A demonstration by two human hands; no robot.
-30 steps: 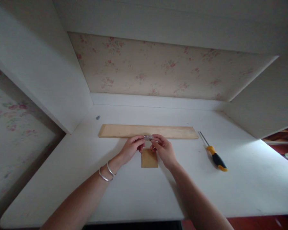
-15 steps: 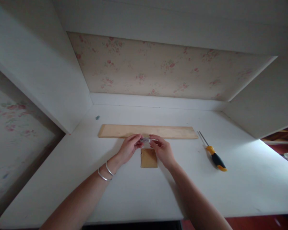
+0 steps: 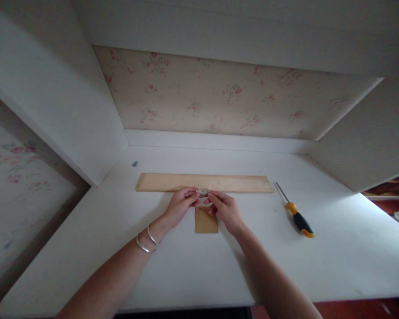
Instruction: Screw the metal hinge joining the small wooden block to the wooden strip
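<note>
Between my hands is a small silver metal hinge (image 3: 203,193), held just in front of the long wooden board. My left hand (image 3: 180,206) pinches its left end between thumb and fingers. At the right end, the fingertips of my right hand (image 3: 224,210) are closed on it too. Below them a square piece of thin brown wood (image 3: 206,223) lies flat, its upper right corner partly covered by my right fingers. The pale wooden board (image 3: 232,182) lies crosswise behind my hands.
To the right lies a screwdriver (image 3: 297,217) with a yellow and black handle, tip pointing away. A small grey cluster (image 3: 135,163), too small to make out, sits at the back left. White panels border the white tabletop (image 3: 103,230) left, right and behind.
The hinge has been turned between my fingers, so holes in its face now show. My right fingers have shifted slightly lower, over the square piece's corner.
</note>
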